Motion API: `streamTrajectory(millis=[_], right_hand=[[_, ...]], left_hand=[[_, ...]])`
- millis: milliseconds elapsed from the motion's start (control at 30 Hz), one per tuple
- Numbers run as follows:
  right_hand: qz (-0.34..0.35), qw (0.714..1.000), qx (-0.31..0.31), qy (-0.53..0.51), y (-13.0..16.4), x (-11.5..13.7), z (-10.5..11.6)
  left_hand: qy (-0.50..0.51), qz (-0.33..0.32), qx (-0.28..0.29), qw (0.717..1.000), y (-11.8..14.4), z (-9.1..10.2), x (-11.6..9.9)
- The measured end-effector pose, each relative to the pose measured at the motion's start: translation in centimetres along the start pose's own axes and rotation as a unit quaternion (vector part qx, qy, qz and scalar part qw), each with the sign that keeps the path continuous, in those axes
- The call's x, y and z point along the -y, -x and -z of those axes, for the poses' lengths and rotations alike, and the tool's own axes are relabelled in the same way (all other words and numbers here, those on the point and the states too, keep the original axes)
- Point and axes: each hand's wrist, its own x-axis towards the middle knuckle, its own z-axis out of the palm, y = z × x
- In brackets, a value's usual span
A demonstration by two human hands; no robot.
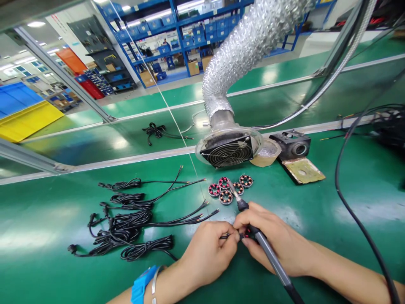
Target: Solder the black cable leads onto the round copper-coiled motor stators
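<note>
Close together near the front of the green bench [303, 207] are both hands. My left hand [213, 249] is closed, thumb and forefinger pinching a thin black cable [224, 236]. A soldering iron [264, 245] lies across my right hand [272, 234], its tip pointing up and away. The right fingertips also meet the left ones at a small dark part with red on it, mostly hidden. Just beyond the iron's tip sit several round motor stators [225, 197] with red or copper windings. Several coiled black cables [126, 221] with bared ends lie to the left.
A fume extractor with a fan grille [227, 153] hangs behind the stators on a silver duct [234, 55]. Right of it stand a round tub [267, 151], a soldering iron stand [292, 145] and a yellowish sponge [303, 170]. The iron's black cord [344, 198] curves down the right side.
</note>
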Motion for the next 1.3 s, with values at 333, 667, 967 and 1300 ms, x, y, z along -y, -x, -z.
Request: streamTrajectory(millis=[333, 667, 967, 1300], right_hand=[[-0.018, 1.0, -0.02, 0.008, -0.3, 0.4, 0.2], [-0.009, 1.0, -0.014, 0.003, -0.2, 0.2, 0.4], [-0.071, 0.995, -0.062, 0.035, 0.4, 0.6, -1.0], [-0.022, 0.998, -0.052, 0.021, 0.3, 1.2, -0.3]], left_hand=[[0.01, 0.0, -0.019, 1.0, 0.0, 0.0, 0.1], [-0.031, -0.027, -0.032, 0.999, 0.0, 0.1, -0.2], [-0.101, -0.03, -0.036, 0.994, 1.8, -1.3, -0.6], [-0.124, -0.061, -0.093, 0.986, -0.2, 2.1, -0.5]])
